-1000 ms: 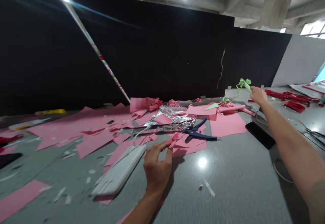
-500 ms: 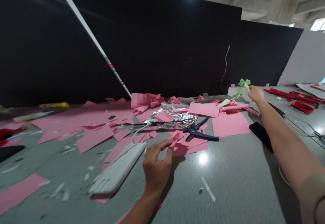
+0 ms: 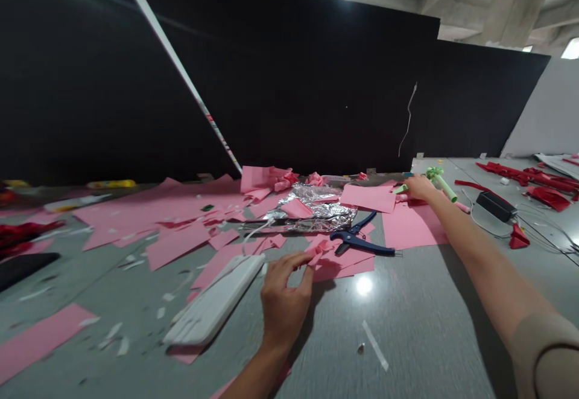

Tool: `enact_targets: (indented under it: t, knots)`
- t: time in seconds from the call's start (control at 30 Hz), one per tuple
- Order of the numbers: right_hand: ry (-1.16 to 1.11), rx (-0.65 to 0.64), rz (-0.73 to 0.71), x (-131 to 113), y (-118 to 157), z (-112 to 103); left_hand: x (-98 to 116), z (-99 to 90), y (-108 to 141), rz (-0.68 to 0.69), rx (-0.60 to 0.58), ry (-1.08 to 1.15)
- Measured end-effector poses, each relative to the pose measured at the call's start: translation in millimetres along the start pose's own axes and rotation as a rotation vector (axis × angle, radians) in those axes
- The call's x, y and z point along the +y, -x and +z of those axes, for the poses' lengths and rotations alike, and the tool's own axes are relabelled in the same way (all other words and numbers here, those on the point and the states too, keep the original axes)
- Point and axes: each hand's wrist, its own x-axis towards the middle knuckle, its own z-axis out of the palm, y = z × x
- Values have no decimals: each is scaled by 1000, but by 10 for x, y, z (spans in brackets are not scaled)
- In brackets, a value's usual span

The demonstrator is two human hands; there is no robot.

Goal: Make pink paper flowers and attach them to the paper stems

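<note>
My left hand (image 3: 287,296) pinches a crumpled pink paper piece (image 3: 319,250) between thumb and fingertips, just above pink sheets on the table. My right hand (image 3: 420,188) stretches to the far side, its fingers closed at a small light green paper piece (image 3: 400,189); the fingertips are partly hidden. Just right of that hand lies a rolled green paper tube (image 3: 447,190) with a ruffled green end. Between my hands, dark blue handled cutters (image 3: 364,242) rest partly on pink paper. A flat pink sheet (image 3: 368,198) lies left of my right hand.
A white power strip (image 3: 217,302) with its cable lies left of my left hand. Crinkled silver foil (image 3: 323,206) sits behind the cutters. A black box (image 3: 496,206) with wires and red paper pieces (image 3: 529,175) are at right. A black panel (image 3: 316,85) stands behind the table.
My right hand has let go of the ruffled green paper, which now lies on the table, and has moved left and down to the light green piece. The left hand keeps its pinch.
</note>
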Motion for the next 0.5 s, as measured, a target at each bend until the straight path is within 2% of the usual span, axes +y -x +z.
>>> enact_targets:
  t: [0.1,0.2,0.43,0.5]
  knots:
    - [12,-43,-3,-51,-98,54,5,-7,9,-15,0,12]
    - [5,-33,31,-10,-134,75,16,-14,16,-19,-2,10]
    - [-45,176,317,102,-304,-42,19,-20,22,-13,-6,5]
    - [-71,198,347,126,-368,-80,15,-21,26,-23,-7,10]
